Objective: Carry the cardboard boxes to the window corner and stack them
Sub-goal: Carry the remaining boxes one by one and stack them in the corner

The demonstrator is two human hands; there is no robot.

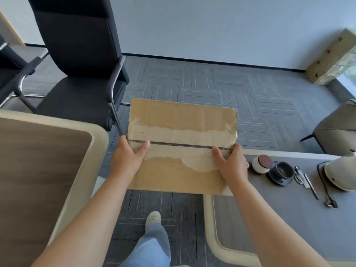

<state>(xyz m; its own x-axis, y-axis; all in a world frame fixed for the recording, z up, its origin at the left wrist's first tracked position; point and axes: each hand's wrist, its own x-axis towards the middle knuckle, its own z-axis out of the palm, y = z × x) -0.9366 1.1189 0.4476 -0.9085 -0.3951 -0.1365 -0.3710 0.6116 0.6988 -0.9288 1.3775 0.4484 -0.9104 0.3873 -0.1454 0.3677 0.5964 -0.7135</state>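
I stand between the left table and the right table, with the far boxes at the far-right window. I hold the cardboard box flat in front, my left hand and right hand gripping its side edges, thumbs on top. I'd keep it level, swing clear of the right table, and land it squarely.

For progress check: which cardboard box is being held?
The taped box in the centre, gripped by left hand and right hand; the far box, upper right, sits on the floor.
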